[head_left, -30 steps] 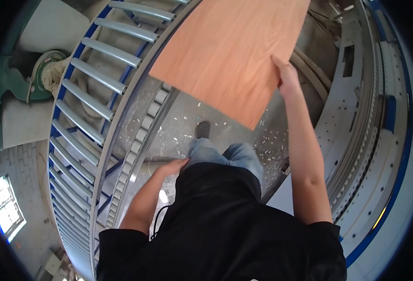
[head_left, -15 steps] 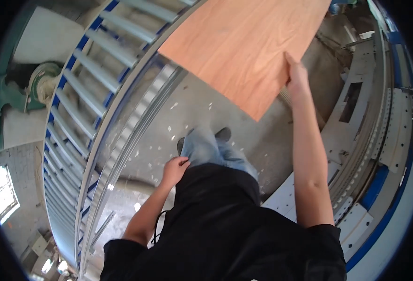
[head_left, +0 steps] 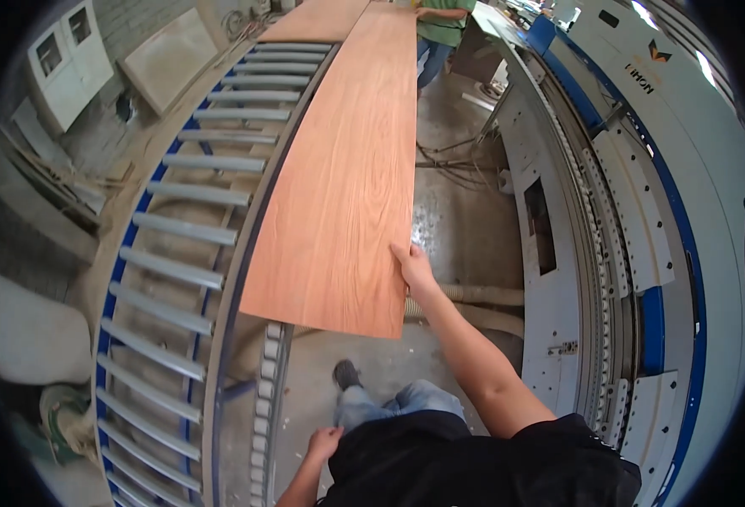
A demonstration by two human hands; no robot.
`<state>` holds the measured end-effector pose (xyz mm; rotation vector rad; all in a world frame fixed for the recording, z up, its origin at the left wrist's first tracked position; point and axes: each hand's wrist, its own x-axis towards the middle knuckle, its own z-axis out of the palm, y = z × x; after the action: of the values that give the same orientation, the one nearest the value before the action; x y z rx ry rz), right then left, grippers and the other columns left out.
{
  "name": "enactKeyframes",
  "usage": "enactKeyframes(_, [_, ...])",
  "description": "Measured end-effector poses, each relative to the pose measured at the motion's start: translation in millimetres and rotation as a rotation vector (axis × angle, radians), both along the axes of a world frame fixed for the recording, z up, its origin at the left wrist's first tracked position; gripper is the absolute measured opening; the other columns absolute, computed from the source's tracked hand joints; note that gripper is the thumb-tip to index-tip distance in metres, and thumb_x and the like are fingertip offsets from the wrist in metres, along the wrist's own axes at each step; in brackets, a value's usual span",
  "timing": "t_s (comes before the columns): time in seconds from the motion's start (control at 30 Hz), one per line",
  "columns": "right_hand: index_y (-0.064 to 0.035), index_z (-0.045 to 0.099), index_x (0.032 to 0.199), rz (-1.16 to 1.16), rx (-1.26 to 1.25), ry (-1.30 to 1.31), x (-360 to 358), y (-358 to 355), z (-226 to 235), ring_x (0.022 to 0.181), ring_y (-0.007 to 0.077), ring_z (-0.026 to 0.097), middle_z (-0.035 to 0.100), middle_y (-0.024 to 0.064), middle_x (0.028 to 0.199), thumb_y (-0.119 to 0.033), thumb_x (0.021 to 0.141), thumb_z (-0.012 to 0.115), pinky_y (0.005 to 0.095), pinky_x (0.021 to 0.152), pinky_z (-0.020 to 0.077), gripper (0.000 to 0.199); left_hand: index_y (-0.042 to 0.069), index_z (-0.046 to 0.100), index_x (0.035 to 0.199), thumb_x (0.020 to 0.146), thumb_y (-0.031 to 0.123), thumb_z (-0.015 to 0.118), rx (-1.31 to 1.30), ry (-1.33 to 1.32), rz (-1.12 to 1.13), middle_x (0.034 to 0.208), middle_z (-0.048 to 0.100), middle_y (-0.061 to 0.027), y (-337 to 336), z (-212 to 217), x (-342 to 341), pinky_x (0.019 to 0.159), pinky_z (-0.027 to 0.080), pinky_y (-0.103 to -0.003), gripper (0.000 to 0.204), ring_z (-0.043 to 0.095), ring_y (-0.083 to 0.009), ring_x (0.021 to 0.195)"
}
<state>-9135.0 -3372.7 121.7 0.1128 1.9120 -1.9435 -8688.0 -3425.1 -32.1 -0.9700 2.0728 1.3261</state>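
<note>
A long reddish-brown wood-grain board [head_left: 339, 194] stretches away from me, its far end near a co-worker. My right hand [head_left: 415, 269] grips its right edge close to the near corner, thumb on the top face and the other fingers hidden beneath. The board's left side lies over the edge of a roller conveyor [head_left: 195, 226]. Down by my waist on the left, my left hand [head_left: 325, 442] is closed with curled fingers, apart from the board; whatever it may hold is too small to make out.
A co-worker in a green shirt [head_left: 444, 29] stands at the board's far right, a hand by its edge. Another board [head_left: 313, 21] lies on the conveyor's far end. A long white and blue machine [head_left: 643, 169] lines the right. Hoses [head_left: 482, 294] cross the floor.
My view has lifted and turned, bringing the board's length and the co-worker into sight. My right hand keeps hold of the board's edge; my left hand stays by my waist.
</note>
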Motion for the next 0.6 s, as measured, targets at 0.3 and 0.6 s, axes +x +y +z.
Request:
enactKeyframes(0.3, [-0.0022, 0.055, 0.102, -0.082, -0.012, -0.048, -106, -41, -5, 0.075, 0.0111, 0.058, 0.062, 0.0046, 0.09, -0.026, 0.089, 0.059, 0.0275, 0.069, 0.049, 0.028, 0.0, 0.066, 0.1, 0.085, 0.029, 0.063, 0.271, 0.043, 0.389, 0.09, 0.068, -0.0087, -28, -28, -55, 0.075, 0.047, -0.027, 0.032, 0.062, -0.0148, 0.082])
enactKeyframes(0.6, [-0.0037, 0.054, 0.1, -0.049, -0.172, 0.033, -216, -54, -27, 0.073, 0.0094, 0.055, 0.059, 0.002, 0.084, -0.019, 0.087, 0.061, 0.0251, 0.064, 0.0479, 0.021, 0.002, 0.06, 0.111, 0.088, 0.03, 0.059, -0.039, 0.216, 0.278, 0.098, 0.066, -0.008, -66, 34, -212, 0.077, 0.047, -0.027, 0.037, 0.061, -0.0148, 0.087])
